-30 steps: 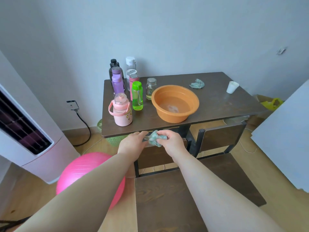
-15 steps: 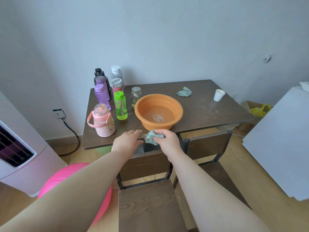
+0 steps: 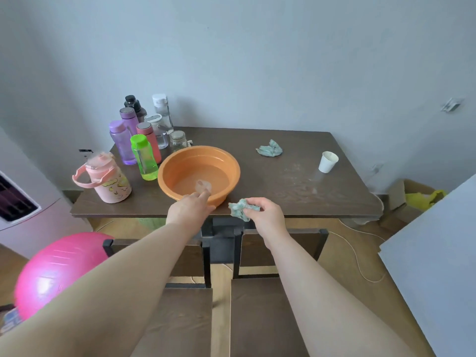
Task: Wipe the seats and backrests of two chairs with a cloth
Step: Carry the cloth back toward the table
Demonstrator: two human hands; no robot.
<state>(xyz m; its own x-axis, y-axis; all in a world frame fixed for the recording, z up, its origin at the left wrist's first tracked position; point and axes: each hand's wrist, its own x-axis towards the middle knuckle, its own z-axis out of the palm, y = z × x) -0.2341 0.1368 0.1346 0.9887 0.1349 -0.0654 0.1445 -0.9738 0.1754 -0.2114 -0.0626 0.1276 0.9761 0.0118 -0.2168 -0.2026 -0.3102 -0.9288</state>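
Splits the two-handed hold of a moment ago: cloth now in one hand only.

Lets go with the left hand (image 3: 189, 208), fingers loosely spread and reaching onto the near rim of the round orange plastic basin (image 3: 164, 181); keeps the crumpled pale-green cloth (image 3: 240, 210) pinched in the curled fingers of the right hand (image 3: 266, 215), over the front edge of the dark wooden table (image 3: 296, 186). Leaves the two dark brown chairs (image 3: 180, 325) below untouched; probably means wetting first, wiping yet to begin.
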